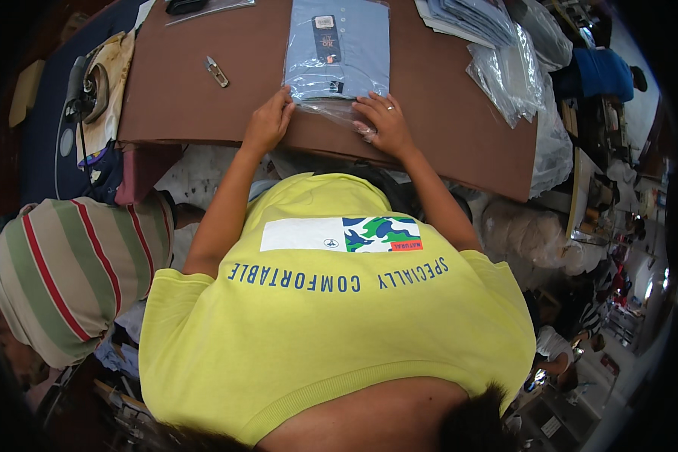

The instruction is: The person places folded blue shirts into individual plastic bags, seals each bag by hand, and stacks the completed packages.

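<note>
A light blue folded shirt (pixel 365 45) with a dark tag (pixel 326 39) lies inside a clear plastic bag (pixel 320 107) at the table's near edge. The bag's open-looking end faces me, its film loose and wrinkled past the shirt's hem. At the near left corner, my left hand (pixel 267 124) is closed, fingertips pinching the film. My right hand (pixel 388 126), with a ring on one finger, bends over the near right corner; its fingers hold the film there, and the thumb lies beneath the loose edge.
Thread snips (pixel 217 71) lie left of the bag on the brown table (pixel 173 98). Further left, an iron (pixel 96 94) rests on a cloth. Folded blue shirts (pixel 474 19) and clear bags (pixel 508 83) crowd the right edge. A person in a striped shirt (pixel 83 264) is close at left.
</note>
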The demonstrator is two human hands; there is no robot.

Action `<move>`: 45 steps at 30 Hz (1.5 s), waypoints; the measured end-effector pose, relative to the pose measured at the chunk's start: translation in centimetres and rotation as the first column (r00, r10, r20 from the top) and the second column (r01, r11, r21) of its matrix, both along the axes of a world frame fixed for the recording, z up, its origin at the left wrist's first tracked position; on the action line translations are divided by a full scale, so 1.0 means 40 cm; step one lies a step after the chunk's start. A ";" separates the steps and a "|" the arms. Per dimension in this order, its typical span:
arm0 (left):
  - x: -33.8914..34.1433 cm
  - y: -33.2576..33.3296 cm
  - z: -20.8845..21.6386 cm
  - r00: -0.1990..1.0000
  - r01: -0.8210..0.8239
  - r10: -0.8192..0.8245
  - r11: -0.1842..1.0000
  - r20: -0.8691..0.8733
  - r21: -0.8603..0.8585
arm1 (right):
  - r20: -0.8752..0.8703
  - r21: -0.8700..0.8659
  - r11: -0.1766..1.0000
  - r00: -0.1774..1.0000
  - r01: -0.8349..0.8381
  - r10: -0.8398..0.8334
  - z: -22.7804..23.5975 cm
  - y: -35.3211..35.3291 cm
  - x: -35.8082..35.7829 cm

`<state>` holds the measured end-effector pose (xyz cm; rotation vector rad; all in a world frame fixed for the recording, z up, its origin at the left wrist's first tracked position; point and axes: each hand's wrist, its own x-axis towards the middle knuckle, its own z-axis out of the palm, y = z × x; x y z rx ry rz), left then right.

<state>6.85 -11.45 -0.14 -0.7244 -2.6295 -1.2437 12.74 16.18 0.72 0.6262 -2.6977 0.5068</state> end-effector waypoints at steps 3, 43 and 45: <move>0.015 -0.002 0.040 0.957 0.044 -0.058 0.997 -0.283 -0.057 | -0.033 0.130 0.991 0.999 -0.031 0.035 0.035 -0.034 0.008; 0.029 0.070 0.037 0.149 -0.631 -0.574 0.571 0.805 0.524 | 0.340 -0.067 0.966 0.916 0.248 -0.212 0.145 -0.157 -0.099; 0.047 0.105 0.063 0.261 -0.533 -0.349 0.725 0.900 0.435 | -0.033 0.121 0.981 0.988 0.153 -0.150 0.073 -0.115 -0.109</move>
